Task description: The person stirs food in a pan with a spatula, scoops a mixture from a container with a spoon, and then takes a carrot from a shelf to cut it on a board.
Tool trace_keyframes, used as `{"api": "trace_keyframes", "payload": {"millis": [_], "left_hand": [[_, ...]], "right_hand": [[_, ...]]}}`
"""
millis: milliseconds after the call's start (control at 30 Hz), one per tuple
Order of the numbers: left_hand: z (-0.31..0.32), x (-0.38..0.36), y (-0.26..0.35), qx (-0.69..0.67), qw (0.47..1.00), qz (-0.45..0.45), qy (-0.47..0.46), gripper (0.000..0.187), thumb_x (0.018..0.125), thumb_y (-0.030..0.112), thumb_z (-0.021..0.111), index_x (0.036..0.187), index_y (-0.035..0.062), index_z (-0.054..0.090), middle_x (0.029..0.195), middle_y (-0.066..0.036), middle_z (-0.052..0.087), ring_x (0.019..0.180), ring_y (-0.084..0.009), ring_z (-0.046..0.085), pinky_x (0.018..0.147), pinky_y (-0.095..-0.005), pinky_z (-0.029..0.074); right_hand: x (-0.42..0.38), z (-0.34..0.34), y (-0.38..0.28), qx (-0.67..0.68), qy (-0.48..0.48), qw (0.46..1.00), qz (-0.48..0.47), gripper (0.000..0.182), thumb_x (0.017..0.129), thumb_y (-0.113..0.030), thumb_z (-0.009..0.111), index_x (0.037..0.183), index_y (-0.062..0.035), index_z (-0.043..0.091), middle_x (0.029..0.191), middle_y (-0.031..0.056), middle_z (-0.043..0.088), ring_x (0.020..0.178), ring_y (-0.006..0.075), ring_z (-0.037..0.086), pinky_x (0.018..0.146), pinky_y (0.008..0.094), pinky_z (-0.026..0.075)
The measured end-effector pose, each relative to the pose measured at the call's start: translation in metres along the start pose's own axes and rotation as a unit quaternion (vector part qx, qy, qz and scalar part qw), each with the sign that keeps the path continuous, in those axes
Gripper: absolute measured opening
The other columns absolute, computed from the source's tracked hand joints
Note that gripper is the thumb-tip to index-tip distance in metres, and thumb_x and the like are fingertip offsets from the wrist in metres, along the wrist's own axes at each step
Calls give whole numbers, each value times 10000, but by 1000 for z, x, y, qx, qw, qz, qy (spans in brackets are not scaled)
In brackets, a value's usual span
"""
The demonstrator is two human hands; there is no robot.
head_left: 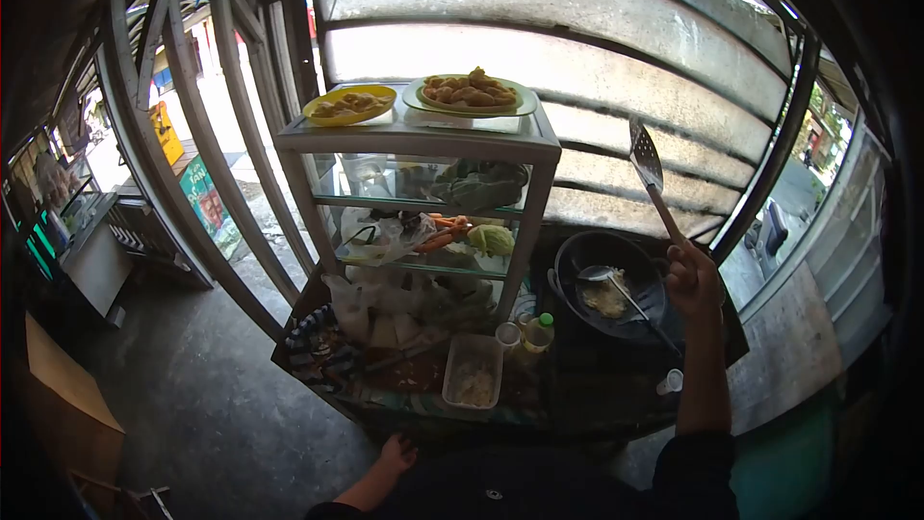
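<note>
My right hand (693, 277) is closed round the handle of a slotted spatula (645, 156), raised with its blade up, above the right side of a dark wok (576, 313). Inside the wok lies pale frying food (606, 297). A ladle (630, 300) rests there too, its handle leaning over the near right rim. Low in front of the counter, my left hand (397, 454) hangs with loosely bent fingers apart and nothing visible in it. Nearest to it on the counter is a clear plastic container (474, 373) with pale contents at the bottom.
A glass display case (423, 140) holds vegetables and bags; a yellow plate (316, 116) and a pale plate (527, 106) of fried food stand on top. Beside the wok are a green-capped bottle (539, 334) and cups (508, 334). Slatted panels (577, 58) rise behind.
</note>
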State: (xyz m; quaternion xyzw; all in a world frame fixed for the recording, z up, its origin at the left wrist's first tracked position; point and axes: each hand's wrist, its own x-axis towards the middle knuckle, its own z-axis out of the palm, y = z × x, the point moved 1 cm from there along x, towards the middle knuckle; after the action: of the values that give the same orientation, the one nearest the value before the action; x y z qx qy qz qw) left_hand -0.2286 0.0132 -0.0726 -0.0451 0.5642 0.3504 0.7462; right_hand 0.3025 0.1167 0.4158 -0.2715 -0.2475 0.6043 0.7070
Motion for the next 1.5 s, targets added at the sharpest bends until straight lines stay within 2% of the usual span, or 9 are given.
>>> {"api": "trace_keyframes", "payload": {"millis": [100,200,267,367,500,600,667,1300,1500], "left_hand": [[14,13,-12,129,988,61,-59,413,874,323,468,1253,187,374,1189,-56,452,901,-278,513,695,-377,472],[17,37,-16,489,832,221,-138,402,870,320,473,1226,141,415,1192,-102,459,936,-302,509,779,-402,464],[15,64,-15,812,464,323,-146,388,825,224,531,1180,84,464,1173,-165,486,1004,-336,503,848,-412,442],[4,96,-20,756,399,493,-165,526,669,138,679,1132,-1,470,1055,-231,521,968,-405,504,832,-449,428],[32,65,-25,825,372,405,-127,536,661,145,684,1128,-7,466,1054,-233,521,956,-413,500,829,-454,424],[51,57,-49,800,433,398,-115,557,655,151,692,1136,-6,459,1042,-230,529,963,-409,501,824,-453,426],[79,34,-71,497,847,176,-71,532,665,165,691,1119,-6,474,1034,-225,536,966,-393,508,823,-450,425],[150,34,-235,457,825,323,-86,220,742,151,623,859,-18,544,793,-200,541,713,-336,549,632,-402,432],[194,-17,-234,292,953,57,49,373,889,213,432,1184,-14,442,1129,-161,506,1012,-290,506,809,-399,434]], "right_hand": [[-45,-72,0,-32,110,993,-27,263,907,-149,441,1164,-90,429,723,-1,466,384,31,328,342,190,280],[-79,-135,-8,-171,234,956,-44,287,884,-136,456,1168,-104,430,694,-15,450,371,34,325,330,192,273],[-96,-166,-18,-274,299,913,-48,309,863,-113,451,1171,-99,432,644,-29,419,356,36,321,313,194,259],[-109,-216,-43,-270,300,915,-26,287,863,-120,461,1149,-117,438,647,-26,430,362,39,344,324,180,296],[-103,-272,-59,-234,352,906,-7,198,860,-130,468,1058,-119,458,651,-20,455,369,38,355,318,173,291],[-85,-318,-62,-199,356,913,-17,109,860,-127,467,969,-133,457,653,-13,473,376,49,363,325,189,291],[-70,-341,-66,-151,355,921,-41,61,852,-113,467,902,-140,443,662,-1,492,378,65,367,335,208,288],[-34,-453,-90,-43,323,944,48,158,848,-238,516,972,-146,480,791,13,556,597,118,518,482,244,404],[-65,-433,-87,70,339,938,27,389,818,-370,538,1121,-147,438,996,44,540,860,204,551,690,336,442]]}}
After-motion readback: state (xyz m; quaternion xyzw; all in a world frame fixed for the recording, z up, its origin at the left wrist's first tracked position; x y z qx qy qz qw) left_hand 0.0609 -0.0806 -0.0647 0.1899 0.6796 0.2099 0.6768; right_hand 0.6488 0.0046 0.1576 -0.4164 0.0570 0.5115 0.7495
